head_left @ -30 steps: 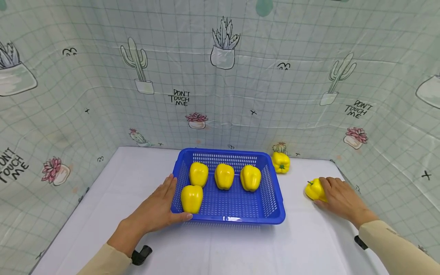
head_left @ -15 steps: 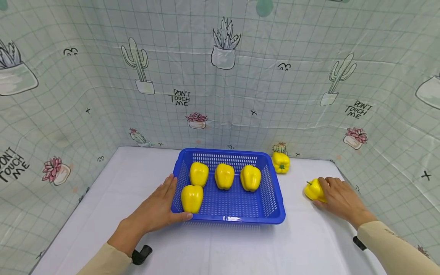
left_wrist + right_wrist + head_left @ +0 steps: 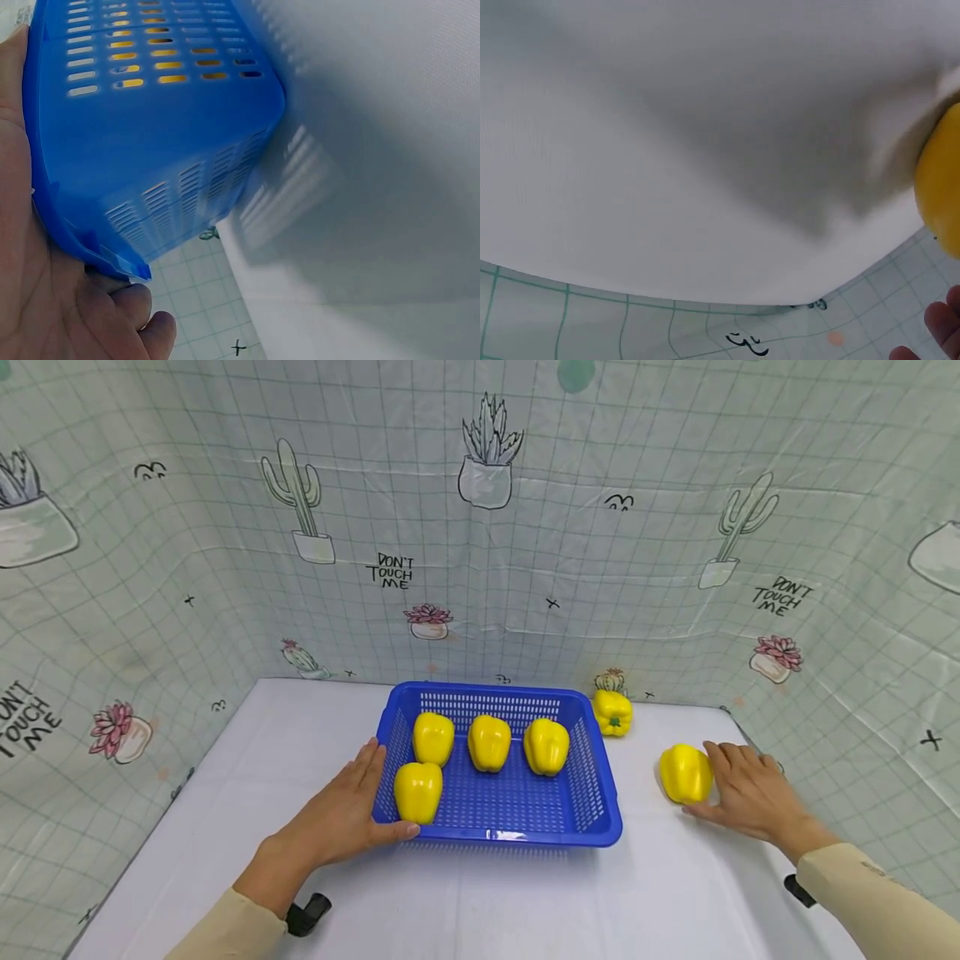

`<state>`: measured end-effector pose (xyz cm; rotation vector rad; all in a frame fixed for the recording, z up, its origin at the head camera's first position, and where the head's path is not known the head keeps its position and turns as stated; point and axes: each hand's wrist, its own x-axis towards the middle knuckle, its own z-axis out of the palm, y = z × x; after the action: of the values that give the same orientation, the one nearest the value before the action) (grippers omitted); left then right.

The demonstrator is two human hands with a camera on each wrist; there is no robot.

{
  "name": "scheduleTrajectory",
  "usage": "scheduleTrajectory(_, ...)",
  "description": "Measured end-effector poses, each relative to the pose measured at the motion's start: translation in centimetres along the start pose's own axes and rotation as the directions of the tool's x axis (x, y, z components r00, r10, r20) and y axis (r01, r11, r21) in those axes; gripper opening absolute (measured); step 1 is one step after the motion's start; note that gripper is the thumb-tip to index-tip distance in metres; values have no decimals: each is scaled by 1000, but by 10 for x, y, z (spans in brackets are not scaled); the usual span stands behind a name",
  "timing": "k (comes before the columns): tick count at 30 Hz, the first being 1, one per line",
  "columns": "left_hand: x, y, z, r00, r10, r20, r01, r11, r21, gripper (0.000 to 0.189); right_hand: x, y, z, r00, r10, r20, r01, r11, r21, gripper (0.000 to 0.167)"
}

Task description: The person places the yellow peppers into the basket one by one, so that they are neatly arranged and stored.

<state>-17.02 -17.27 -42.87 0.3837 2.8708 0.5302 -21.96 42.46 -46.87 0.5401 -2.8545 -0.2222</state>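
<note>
A blue plastic basket (image 3: 517, 839) stands in the middle of the table in the head view, with several yellow bell peppers (image 3: 490, 743) inside along its back and left side. My left hand (image 3: 341, 814) lies on the basket's front left corner, fingers straight along the left rim and thumb on the front rim. To the right of the basket, another yellow bell pepper (image 3: 686, 774) rests on the table. My right hand (image 3: 753, 797) is at its right side, fingers and thumb spread apart. The right wrist view catches only part of this pepper (image 3: 943, 184) and a few fingertips (image 3: 943, 324).
Behind the right hand, one more yellow bell pepper (image 3: 612, 713) sits by the basket's back right corner. A white cloth covers the table (image 3: 517, 910). A curtain (image 3: 555, 552) with cactus prints and a grid encloses the back and both sides.
The bell pepper by my right hand has turned, so its stem no longer shows. My right hand has drawn slightly rightward off it. The left hand and basket stay in place.
</note>
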Motion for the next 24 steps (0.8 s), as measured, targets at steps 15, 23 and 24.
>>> scheduleTrajectory(15,0,1,-1,1000,8,2,-8,1000,-7,136,17,0,4,979,-13,206,-14,991,130,105)
scheduleTrajectory(23,-1,0,-1,1000,6,2,-6,1000,-23,135,18,-5,12,993,-31,111,10,982,188,94)
scheduleTrajectory(24,-2,0,-1,1000,6,1,-5,1000,-24,135,19,-5,13,994,-27,108,6,981,192,94)
